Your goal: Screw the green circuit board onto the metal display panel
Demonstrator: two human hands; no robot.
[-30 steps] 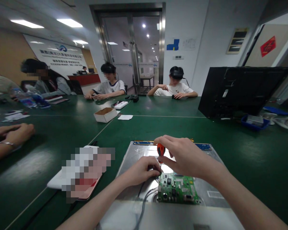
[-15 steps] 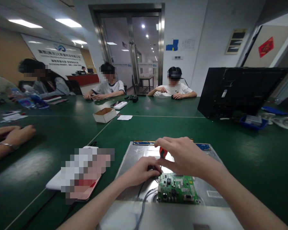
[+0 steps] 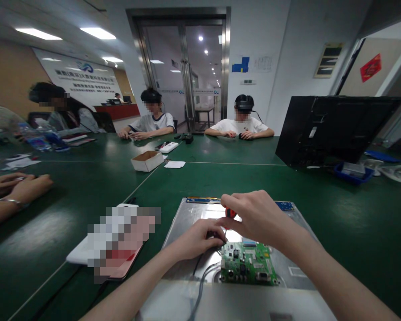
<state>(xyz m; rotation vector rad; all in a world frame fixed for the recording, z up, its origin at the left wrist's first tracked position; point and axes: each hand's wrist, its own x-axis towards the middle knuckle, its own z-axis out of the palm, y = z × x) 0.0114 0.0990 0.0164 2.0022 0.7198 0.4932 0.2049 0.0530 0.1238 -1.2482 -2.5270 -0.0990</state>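
Observation:
A green circuit board lies on a silvery metal panel in front of me. My right hand is closed around the red and black handle of a screwdriver, whose shaft points down to the board's upper left corner. Beside that corner, my left hand has its fingers pinched together; what they hold, if anything, is hidden. Grey cables run from the board's left side toward the panel's near edge. A blue strip board lines the panel's far edge, partly behind my right hand.
Phones lie left of the panel. A person's hands rest at the far left. Farther back are an open box, white paper, a black monitor and a blue tray. Several people sit around the green table.
My right hand and the screwdriver handle have shifted slightly to the right, and the handle is tilted differently. My left hand stays at the board's corner. Across the table, a person's raised hand has lowered.

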